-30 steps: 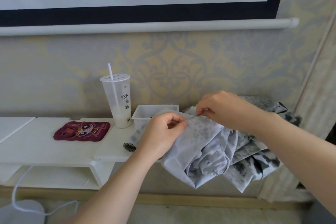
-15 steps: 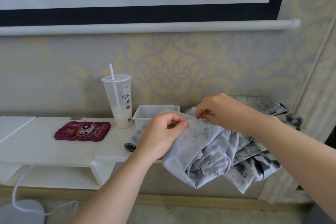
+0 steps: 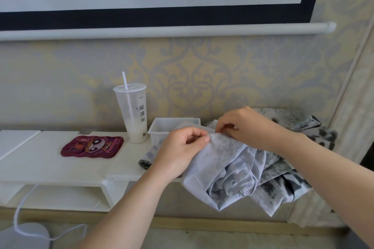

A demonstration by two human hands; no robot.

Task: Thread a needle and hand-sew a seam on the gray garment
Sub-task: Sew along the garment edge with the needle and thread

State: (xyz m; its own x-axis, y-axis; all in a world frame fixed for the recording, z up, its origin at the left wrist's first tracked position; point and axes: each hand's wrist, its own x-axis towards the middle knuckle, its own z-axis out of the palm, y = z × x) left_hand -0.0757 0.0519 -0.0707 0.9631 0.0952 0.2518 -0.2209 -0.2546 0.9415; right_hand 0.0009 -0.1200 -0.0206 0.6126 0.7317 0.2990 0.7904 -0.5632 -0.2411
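Gray garment (image 3: 226,168) sits at about 4 o'clock from frame centre, bunched over the right end of the white shelf (image 3: 40,163), with its bulk hanging toward 6 o'clock. The held edge runs roughly 9 to 3 between my hands. My left hand (image 3: 180,151) pinches the fold, thumb on top. My right hand (image 3: 247,127) pinches the same edge, just at 2 o'clock of the left. I can't see the needle; it's likely under those fingertips. Step, I judge: mid-stitch on the seam. Next move needs the point pushed through and the thread drawn toward 3 o'clock, fold held taut.
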